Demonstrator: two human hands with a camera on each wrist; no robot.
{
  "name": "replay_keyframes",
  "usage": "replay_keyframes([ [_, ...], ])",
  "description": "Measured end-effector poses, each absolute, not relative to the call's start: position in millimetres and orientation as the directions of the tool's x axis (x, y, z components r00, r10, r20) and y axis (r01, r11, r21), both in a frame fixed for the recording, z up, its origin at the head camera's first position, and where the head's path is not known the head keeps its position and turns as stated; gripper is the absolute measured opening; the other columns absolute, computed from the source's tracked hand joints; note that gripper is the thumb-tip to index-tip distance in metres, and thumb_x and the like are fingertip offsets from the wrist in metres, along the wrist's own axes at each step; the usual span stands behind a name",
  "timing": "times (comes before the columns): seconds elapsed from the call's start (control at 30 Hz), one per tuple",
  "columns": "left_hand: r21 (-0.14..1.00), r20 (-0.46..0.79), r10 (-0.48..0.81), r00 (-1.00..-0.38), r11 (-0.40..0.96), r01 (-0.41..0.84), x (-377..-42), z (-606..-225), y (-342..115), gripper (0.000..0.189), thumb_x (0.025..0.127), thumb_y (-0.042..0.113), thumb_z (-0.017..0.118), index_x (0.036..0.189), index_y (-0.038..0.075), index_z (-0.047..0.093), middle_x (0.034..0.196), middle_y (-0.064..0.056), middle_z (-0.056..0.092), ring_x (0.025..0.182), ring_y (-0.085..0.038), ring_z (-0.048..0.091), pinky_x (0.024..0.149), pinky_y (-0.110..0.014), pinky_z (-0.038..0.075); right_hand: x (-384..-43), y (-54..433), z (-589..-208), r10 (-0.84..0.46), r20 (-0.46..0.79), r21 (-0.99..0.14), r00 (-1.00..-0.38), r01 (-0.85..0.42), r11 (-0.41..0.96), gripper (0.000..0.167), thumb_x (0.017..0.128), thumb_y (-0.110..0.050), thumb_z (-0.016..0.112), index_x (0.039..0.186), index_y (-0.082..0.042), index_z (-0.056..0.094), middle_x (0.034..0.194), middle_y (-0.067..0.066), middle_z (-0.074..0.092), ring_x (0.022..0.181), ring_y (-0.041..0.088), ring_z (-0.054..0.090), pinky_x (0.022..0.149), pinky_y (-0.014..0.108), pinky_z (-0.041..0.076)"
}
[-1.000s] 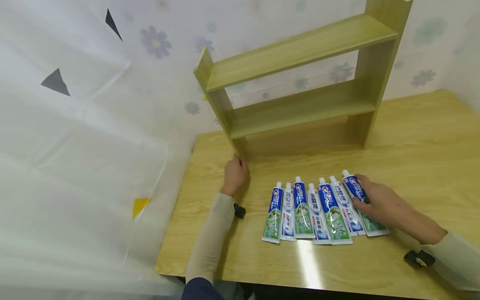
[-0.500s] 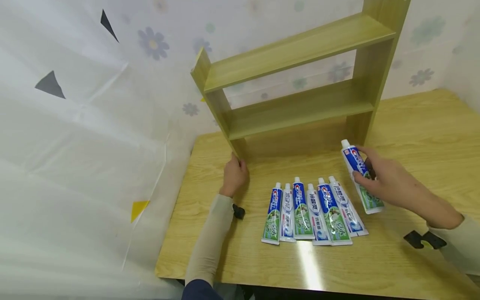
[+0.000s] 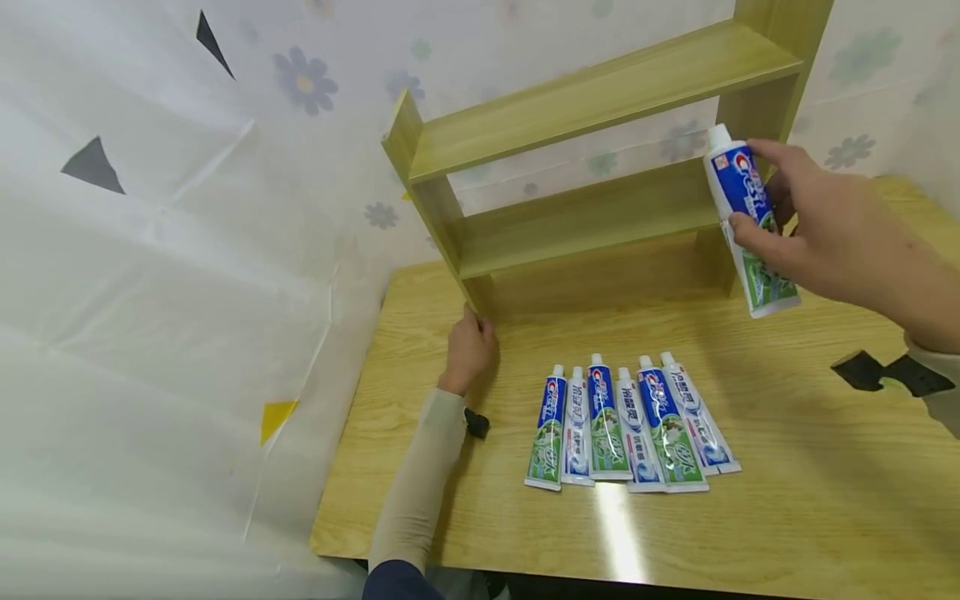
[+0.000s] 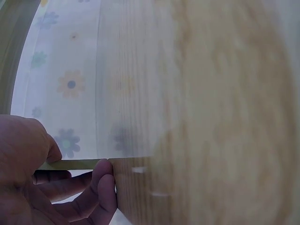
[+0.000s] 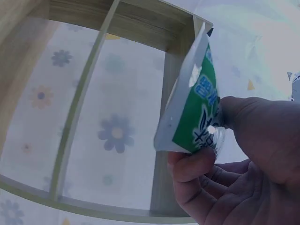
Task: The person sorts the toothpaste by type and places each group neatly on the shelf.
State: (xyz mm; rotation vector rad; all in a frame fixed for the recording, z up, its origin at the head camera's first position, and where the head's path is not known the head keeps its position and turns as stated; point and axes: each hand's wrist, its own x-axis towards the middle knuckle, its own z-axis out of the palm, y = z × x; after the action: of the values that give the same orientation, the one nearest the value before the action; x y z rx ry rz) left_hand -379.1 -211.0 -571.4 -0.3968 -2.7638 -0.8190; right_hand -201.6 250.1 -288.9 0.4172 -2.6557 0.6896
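Note:
My right hand [image 3: 847, 225] holds a blue, white and green toothpaste tube [image 3: 750, 200] between thumb and fingers, cap end up, in front of the right side of the wooden shelf [image 3: 600, 237]. Seen from the right wrist, the tube's flat crimped end [image 5: 180, 101] points toward the camera. My left hand [image 3: 469, 350] grips the lower front edge of the shelf's left side panel. In the left wrist view its fingers [image 4: 105, 187] curl at that panel edge. Several more toothpaste tubes [image 3: 606, 429], some blue-green and some white, lie side by side on the table, caps toward the shelf.
The shelf has an upper board [image 3: 600, 100] and a lower board above the wooden table [image 3: 750, 533], and stands by a flower-patterned wall. White sheeting [image 3: 172, 350] hangs along the left side. Light glares on the table near its front edge.
My right hand has picked up the rightmost toothpaste tube from the row and raised it up and away, to shelf height. The left hand stays at the shelf's side panel.

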Motion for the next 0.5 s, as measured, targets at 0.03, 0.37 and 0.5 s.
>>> replay_keyframes([
  [0.03, 0.492, 0.298, 0.191, -0.935, 0.809, 0.322, -379.0, -571.1, -210.8, 0.038, 0.113, 0.028, 0.043, 0.133, -0.002, 0.055, 0.064, 0.003, 0.049, 0.049, -0.010, 0.043, 0.044, -0.026, 0.036, -204.2, 249.7, -281.5, -0.193, 0.442, -0.390, -0.876, -0.382, 0.838, 0.080, 0.102, -0.010, 0.069, 0.168, 0.006, 0.025, 0.099, 0.036, 0.068, 0.065, 0.017, 0.061, 0.048, 0.015, 0.041],
  [0.37, 0.477, 0.308, 0.184, -0.933, 0.819, 0.319, -375.9, -572.3, -206.1, 0.058, 0.113, 0.026, 0.044, 0.155, -0.015, 0.042, 0.067, 0.001, 0.051, 0.052, -0.012, 0.047, 0.045, -0.029, 0.039, -224.6, 248.3, -234.5, -0.211, 0.493, -0.318, -0.844, -0.401, 0.859, 0.078, 0.104, -0.008, 0.065, 0.168, 0.006, 0.022, 0.109, 0.046, 0.063, 0.083, 0.056, 0.066, 0.048, 0.010, 0.044],
  [0.5, 0.484, 0.333, 0.177, -0.926, 0.811, 0.329, -362.1, -555.7, -199.2, 0.059, 0.112, 0.024, 0.045, 0.153, -0.018, 0.042, 0.065, 0.001, 0.050, 0.051, -0.013, 0.046, 0.047, -0.032, 0.040, -240.7, 246.5, -213.8, -0.210, 0.443, -0.306, -0.872, -0.367, 0.879, 0.075, 0.107, -0.013, 0.055, 0.170, 0.007, 0.017, 0.118, 0.050, 0.059, 0.090, 0.066, 0.066, 0.058, 0.050, 0.063],
])
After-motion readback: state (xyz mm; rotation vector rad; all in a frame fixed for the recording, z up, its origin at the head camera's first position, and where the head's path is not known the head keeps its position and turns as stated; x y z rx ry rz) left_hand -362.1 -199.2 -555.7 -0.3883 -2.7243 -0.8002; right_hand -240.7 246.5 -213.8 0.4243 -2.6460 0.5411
